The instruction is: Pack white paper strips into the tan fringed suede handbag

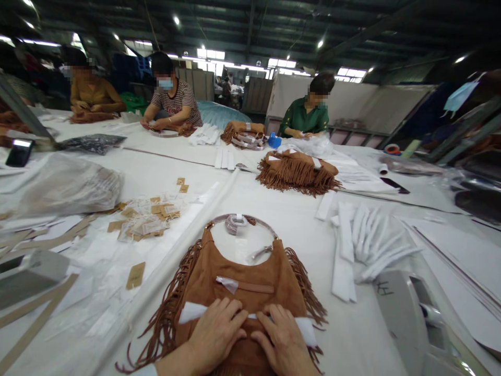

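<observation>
A brown suede handbag (pixel 250 282) with long fringes on both sides lies flat before me, its ring-shaped handle (pixel 266 224) pointing away. A white strip (pixel 193 312) of soft wrapping runs crosswise over the lower part of the bag. My left hand (pixel 219 331) grips the strip from above, fingers bent together over it and thumb toward the middle. Beside it, my right hand (pixel 279 334) holds the strip's other half the same way. Both palms hide part of the bag's lower body. Above the hands, a small wrapped piece (pixel 227 283) sits at the bag's slit pocket.
Brown tags (pixel 166 210) with strings lie in a pile at left, near a plastic bag (pixel 74 183). White strips (pixel 344 250) and a grey tape dispenser (pixel 407 318) are at right. Another fringed bag (pixel 299 172) stands farther back. Several co-workers sit across the table, one in green (pixel 307 117).
</observation>
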`<state>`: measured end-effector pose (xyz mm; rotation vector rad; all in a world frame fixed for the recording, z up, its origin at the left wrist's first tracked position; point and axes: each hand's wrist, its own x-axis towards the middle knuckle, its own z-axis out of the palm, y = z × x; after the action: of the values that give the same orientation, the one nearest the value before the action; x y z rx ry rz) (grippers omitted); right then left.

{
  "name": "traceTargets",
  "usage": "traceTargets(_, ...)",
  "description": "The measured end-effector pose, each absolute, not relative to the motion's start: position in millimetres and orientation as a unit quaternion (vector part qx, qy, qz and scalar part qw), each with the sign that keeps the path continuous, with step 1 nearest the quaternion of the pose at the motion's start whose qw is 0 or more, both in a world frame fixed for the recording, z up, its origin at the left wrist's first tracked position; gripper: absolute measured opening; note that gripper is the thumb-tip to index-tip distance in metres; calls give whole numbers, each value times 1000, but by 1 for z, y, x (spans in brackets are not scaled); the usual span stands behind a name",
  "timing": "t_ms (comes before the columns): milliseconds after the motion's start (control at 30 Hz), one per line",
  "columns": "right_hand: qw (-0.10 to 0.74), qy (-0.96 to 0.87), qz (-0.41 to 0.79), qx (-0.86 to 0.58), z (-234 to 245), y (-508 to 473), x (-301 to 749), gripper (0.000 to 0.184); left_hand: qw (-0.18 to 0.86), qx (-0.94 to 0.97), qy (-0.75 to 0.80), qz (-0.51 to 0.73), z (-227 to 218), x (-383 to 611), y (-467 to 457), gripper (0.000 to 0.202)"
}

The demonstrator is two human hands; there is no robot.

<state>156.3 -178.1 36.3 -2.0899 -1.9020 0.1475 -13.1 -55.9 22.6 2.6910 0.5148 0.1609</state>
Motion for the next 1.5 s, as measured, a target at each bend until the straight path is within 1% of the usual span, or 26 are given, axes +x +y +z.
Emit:
traceTargets(100, 157, -666, 40, -728, 31, -176, 159, 18, 218, 955, 193, 56, 22, -12, -55, 19)
traceTargets(233, 154, -668, 52, -726, 29, -170, 162, 9, 215, 951, 214, 62, 17, -8, -55, 14)
traceTargets(367, 148, -671, 81, -722, 25, -163, 167, 14, 221, 947, 224, 66, 12, -2, -53, 13)
traceTargets(500, 159, -667, 103, -721, 18, -155, 172, 19, 223, 945, 230, 58, 8, 5, -48, 17)
traceTargets(667, 183, -656, 121, -722, 18, -149, 172, 14, 216, 949, 224, 45, 9, 10, -40, 21)
traceTargets(867, 202, -660, 59, -721, 20, -152, 165, 21, 196, 954, 220, 54, 19, 10, -42, 25)
traceTargets(1033, 209, -653, 1, -728, 19, -155, 163, 20, 133, 967, 190, 108, 25, 8, -51, 16)
traceTargets(1167, 207, -648, 4, -733, 18, -156, 164, 20, 143, 981, 87, 102, 18, -6, -48, 30)
traceTargets(1233, 208, -646, 10, -734, 16, -156, 164, 20, 155, 980, 76, 99, 14, -12, -43, 33)
traceTargets(1367, 208, -643, 7, -737, 14, -152, 164, 26, 156, 978, 82, 114, 10, -14, -38, 28)
traceTargets(1433, 228, -643, 10, -731, 20, -143, 168, 29, 150, 977, 86, 128, 10, -12, -39, 24)
traceTargets(1500, 267, -629, 25, -729, 30, -123, 177, 29, 144, 975, 92, 144, 9, -10, -40, 20)
